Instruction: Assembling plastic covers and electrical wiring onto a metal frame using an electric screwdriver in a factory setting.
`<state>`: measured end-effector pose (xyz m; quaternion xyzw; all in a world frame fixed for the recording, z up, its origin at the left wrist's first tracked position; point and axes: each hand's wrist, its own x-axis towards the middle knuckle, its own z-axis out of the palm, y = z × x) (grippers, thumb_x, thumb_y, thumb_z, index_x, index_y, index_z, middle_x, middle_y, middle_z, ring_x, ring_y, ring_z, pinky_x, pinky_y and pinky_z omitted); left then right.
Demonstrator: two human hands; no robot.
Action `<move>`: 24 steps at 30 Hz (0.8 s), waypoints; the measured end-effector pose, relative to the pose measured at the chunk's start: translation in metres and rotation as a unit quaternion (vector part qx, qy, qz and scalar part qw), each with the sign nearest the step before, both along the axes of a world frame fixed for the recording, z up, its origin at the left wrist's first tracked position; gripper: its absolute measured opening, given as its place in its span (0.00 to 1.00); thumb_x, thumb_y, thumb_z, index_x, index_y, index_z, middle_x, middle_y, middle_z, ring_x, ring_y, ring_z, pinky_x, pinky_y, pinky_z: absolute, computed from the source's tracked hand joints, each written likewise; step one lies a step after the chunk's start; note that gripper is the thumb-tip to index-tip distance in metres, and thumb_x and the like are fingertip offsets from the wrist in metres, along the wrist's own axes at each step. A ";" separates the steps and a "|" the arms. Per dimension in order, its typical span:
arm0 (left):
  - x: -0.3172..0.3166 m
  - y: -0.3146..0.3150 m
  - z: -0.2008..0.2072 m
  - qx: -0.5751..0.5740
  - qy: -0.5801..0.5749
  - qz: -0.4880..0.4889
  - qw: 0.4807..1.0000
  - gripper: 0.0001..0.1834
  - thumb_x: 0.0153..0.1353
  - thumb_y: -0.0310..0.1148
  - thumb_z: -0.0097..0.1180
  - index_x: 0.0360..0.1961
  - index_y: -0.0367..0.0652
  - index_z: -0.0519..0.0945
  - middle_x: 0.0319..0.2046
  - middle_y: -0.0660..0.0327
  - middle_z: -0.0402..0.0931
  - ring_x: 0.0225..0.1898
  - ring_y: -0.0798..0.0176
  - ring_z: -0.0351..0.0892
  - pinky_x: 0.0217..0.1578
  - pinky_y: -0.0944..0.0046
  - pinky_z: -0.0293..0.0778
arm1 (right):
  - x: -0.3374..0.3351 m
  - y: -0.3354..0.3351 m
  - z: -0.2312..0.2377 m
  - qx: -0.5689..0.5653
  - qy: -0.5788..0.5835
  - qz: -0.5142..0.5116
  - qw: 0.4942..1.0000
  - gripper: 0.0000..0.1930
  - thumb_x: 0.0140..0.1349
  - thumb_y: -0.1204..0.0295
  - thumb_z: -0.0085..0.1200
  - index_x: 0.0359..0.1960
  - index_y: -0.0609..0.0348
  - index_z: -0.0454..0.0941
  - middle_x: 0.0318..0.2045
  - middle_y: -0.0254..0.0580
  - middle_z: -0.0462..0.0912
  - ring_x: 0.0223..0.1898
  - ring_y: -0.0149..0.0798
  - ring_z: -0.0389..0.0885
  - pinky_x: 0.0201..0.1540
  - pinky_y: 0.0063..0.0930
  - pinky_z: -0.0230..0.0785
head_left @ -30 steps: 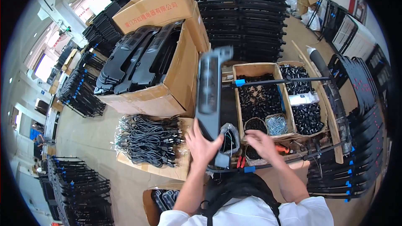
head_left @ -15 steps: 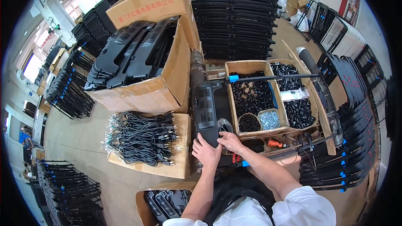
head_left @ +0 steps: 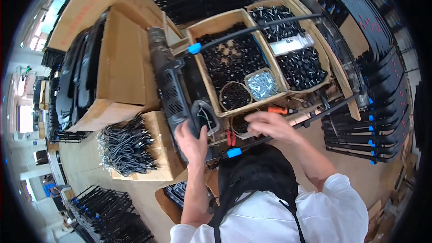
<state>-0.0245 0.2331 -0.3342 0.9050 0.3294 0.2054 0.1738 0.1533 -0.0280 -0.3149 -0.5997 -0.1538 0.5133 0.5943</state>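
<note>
A long black plastic housing (head_left: 174, 101) with vent slots lies along the left side of the workbench. My left hand (head_left: 192, 145) is over its near end, thumb and fingers apart. My right hand (head_left: 272, 127) hovers by a small container of dark parts (head_left: 239, 125), fingers loosely bent and apart, with nothing visible in them. Beyond that hand lies a tool with an orange handle (head_left: 277, 110); a red-handled tool (head_left: 231, 138) sits between the hands. A clear plastic bag (head_left: 207, 116) rests beside the housing. Blue tape (head_left: 194, 48) marks a black tube frame crossing the bench.
Divided wooden bins (head_left: 203, 67) hold black fittings, dark small parts and silver screws (head_left: 262, 85). Left stand a carton (head_left: 123, 58) of black housings and bundled black cables (head_left: 128, 146) on cardboard. Black tube frames (head_left: 382, 90) are stacked at right. Another open box (head_left: 168, 207) sits below.
My right hand has left the housing and moved right to the small container. My left hand has lifted its fingers from pressing the housing. The view has turned and shifted right.
</note>
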 end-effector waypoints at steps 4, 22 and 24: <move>0.071 -0.057 -0.042 -0.226 0.110 -0.312 0.916 0.11 0.66 0.34 0.63 0.46 0.41 0.87 0.44 0.50 0.84 0.51 0.43 0.83 0.54 0.49 0.78 | -0.002 -0.129 0.013 -0.094 0.096 0.088 0.987 0.19 0.72 0.64 0.60 0.58 0.62 0.84 0.40 0.39 0.91 0.37 0.28 0.86 0.38 0.20 0.74; 0.123 -0.073 -0.191 -0.050 0.430 -0.587 0.684 0.14 0.65 0.29 0.59 0.51 0.44 0.76 0.56 0.48 0.74 0.60 0.41 0.78 0.54 0.47 0.81 | -0.015 -0.073 -0.243 -0.074 0.240 -0.381 0.890 0.19 0.71 0.58 0.64 0.50 0.62 0.82 0.39 0.38 0.88 0.33 0.32 0.87 0.31 0.24 0.78; 0.127 -0.074 -0.191 -0.085 0.420 -0.577 0.696 0.14 0.66 0.30 0.59 0.52 0.43 0.77 0.52 0.48 0.77 0.56 0.39 0.81 0.54 0.46 0.80 | -0.001 -0.040 -0.262 -0.108 0.272 -0.467 0.835 0.18 0.70 0.58 0.66 0.49 0.62 0.83 0.37 0.38 0.87 0.33 0.34 0.87 0.30 0.26 0.80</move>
